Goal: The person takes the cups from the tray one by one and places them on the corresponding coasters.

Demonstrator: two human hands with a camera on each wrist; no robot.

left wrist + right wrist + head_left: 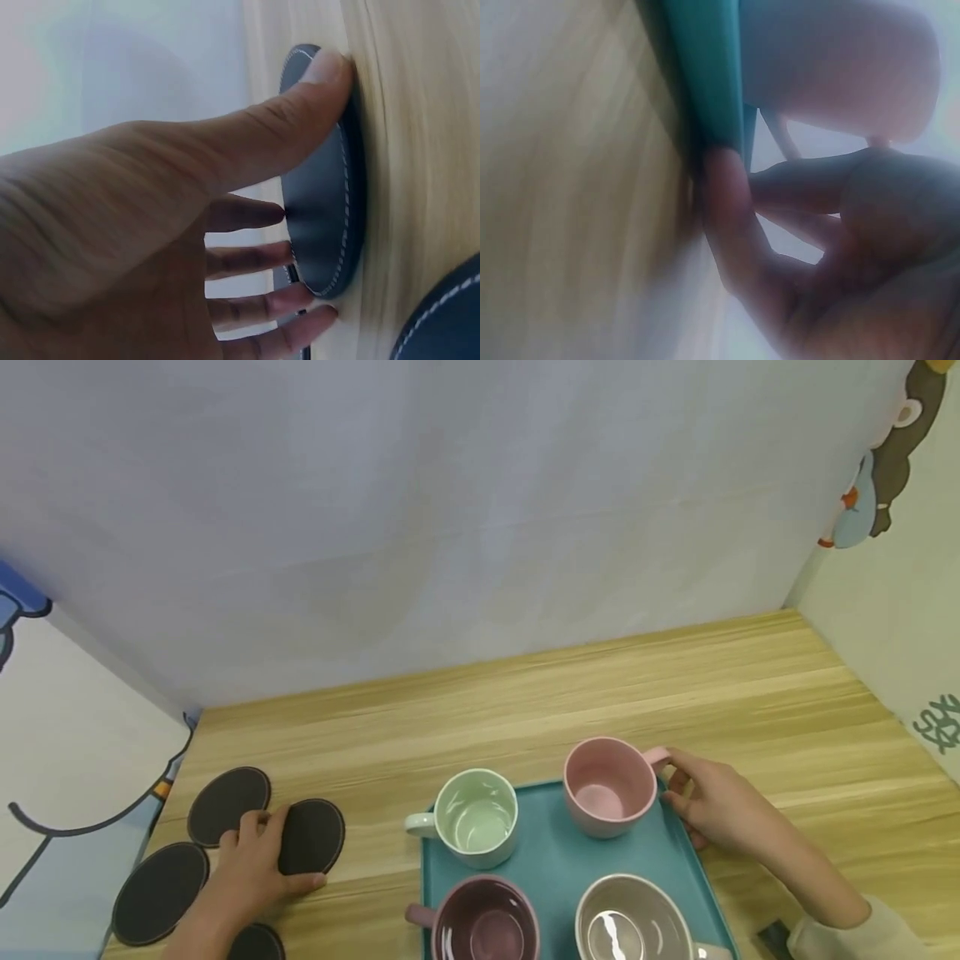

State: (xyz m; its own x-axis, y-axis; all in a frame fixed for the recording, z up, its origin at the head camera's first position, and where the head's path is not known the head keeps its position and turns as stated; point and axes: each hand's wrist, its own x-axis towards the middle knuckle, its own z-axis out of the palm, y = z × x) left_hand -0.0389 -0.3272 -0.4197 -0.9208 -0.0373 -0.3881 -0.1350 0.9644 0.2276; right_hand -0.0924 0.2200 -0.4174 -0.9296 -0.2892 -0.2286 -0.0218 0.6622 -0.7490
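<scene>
Head view: teal tray (551, 839) on the wood table (450, 718), carrying four upright cups: mint cup (477, 818) and mauve cup (487, 922) on the left, pink cup (609, 789) and beige cup (633, 922) on the right. Pink cup sits at the back right corner, handle out past the rim; right hand (708, 806) is right there, fingers at the handle and tray edge. Main risk, my read: a knuckle catching that handle would twist or tip the cup; lifting the tray by one side only would tilt all four, and the glossy insides suggest glazed, slippery ware. Left hand (258, 868) reaches over the near coaster (311, 835), palm down, thumb out to the right; three other coasters (228, 806) lie around it, so a sweep of the wrist could shove them. Left wrist view: thumb on the coaster's stitched rim, fingers spread fairly straight toward the far side, not clenched; coaster looks flat on the wood. Thin edge, so a fingertip pick could slip. Right wrist view, blurry: one fingertip touches the tray's side low down, another finger is bent close to it, pink cup above. Can't tell whether that's a real grasp on rim or handle, or only contact.
</scene>
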